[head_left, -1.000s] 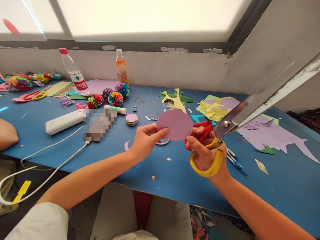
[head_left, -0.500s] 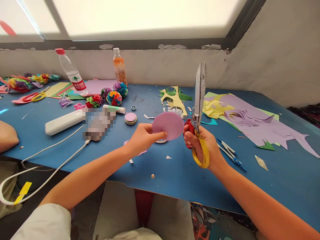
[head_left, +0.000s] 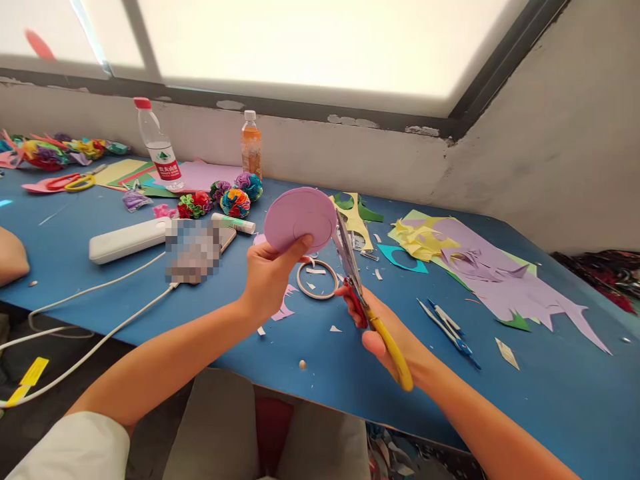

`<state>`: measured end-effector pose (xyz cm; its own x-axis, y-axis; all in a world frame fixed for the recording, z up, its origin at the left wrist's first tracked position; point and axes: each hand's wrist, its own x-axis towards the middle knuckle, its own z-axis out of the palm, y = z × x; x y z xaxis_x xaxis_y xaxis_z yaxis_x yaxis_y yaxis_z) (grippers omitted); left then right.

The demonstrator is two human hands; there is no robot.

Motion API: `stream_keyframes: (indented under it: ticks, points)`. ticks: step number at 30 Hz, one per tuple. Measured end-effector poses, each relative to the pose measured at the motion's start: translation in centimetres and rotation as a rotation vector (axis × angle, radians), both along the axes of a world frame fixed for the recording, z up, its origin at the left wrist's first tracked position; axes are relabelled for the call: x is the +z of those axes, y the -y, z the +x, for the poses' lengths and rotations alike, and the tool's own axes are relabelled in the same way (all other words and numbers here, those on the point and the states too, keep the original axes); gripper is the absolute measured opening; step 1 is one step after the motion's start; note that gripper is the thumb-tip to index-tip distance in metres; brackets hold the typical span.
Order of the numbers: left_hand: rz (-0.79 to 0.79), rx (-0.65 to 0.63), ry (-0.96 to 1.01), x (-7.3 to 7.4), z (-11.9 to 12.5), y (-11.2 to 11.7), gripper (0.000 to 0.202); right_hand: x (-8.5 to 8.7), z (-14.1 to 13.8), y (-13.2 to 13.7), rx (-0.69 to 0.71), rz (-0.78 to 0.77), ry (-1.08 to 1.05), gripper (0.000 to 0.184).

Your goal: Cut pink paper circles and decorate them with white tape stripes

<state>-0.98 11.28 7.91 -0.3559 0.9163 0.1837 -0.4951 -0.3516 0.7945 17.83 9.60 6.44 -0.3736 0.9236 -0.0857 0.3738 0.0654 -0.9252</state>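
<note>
My left hand (head_left: pixel 273 273) pinches a round lilac paper disc (head_left: pixel 295 217) by its lower edge, thumb on the near face; faint circle lines show on it. In my right hand (head_left: pixel 385 333) is a pair of scissors (head_left: pixel 350 257) with one red and one yellow handle. Their blades point up and left, the tips at the disc's right edge. Whether the blades touch the paper I cannot tell. Below the disc a ring (head_left: pixel 336 291) lies on the blue table (head_left: pixel 350 387), with lilac scraps (head_left: pixel 285 308) beside it.
At right are lilac and yellow paper sheets (head_left: pixel 530 300) and a pair of compasses (head_left: pixel 447 337). At left lie a white power bank (head_left: pixel 127 241), a cable, a glue stick (head_left: pixel 234 223) and paper pompoms (head_left: pixel 235 203). Two bottles (head_left: pixel 165 160) stand behind. Another person's arm (head_left: pixel 11 257) rests at the left edge.
My left hand has raised the disc up and left, turning its face more toward me. The scissors have swung from upright to leaning left, their tips now at the disc's edge. The view has shifted slightly.
</note>
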Motion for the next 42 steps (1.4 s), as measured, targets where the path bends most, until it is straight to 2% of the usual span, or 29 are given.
stream_keyframes:
  ticks: [7,13,20,22,27,33,42]
  points:
    - [-0.023,-0.027,-0.133,-0.9,0.8,1.1,0.018,-0.2,-0.7,0.1,-0.027,0.041,-0.067,0.102]
    - [-0.028,-0.009,-0.126,-0.6,0.8,1.4,0.026,-1.2,0.0,-0.2,0.011,0.086,0.058,0.093]
    - [-0.104,-0.002,-0.193,-0.5,0.7,1.9,0.027,-1.0,-1.0,0.2,-0.023,0.058,-0.032,0.100]
    - [-0.124,-0.006,-0.198,-0.5,0.8,2.0,0.028,-0.9,-1.2,0.3,-0.034,0.030,-0.070,0.094]
    - [-0.115,-0.021,-0.199,-0.4,0.7,2.1,0.029,-0.9,-1.4,0.3,-0.097,-0.095,-0.118,0.063]
    - [-0.094,-0.018,-0.186,-0.4,0.7,2.1,0.028,-0.7,-1.4,0.3,-0.144,-0.186,-0.130,0.060]
    - [-0.069,-0.071,-0.150,-0.3,0.5,2.1,0.024,-0.8,-1.4,0.5,-0.189,-0.212,-0.139,0.044]
